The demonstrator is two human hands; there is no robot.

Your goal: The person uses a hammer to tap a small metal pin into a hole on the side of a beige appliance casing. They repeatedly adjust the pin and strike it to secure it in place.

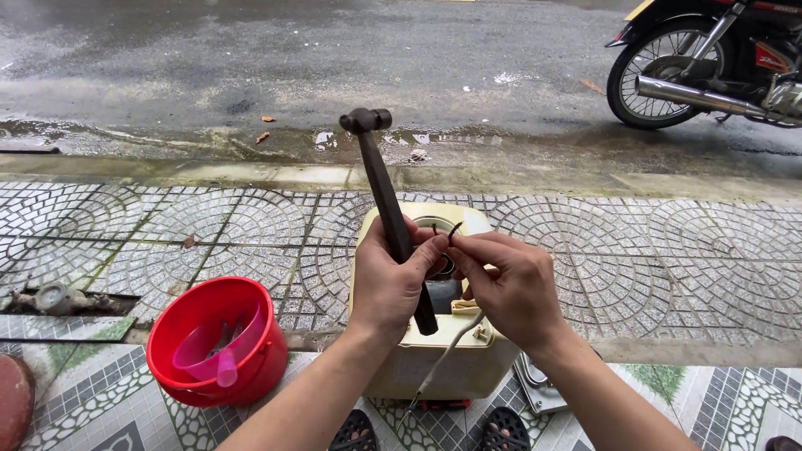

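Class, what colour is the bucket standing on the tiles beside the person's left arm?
The bucket is red, holding a pink scoop; the head view shows it clearly.

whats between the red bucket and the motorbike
In the head view, the cream box with both hands above it, the left hand holding a hammer, then patterned paving and wet road.
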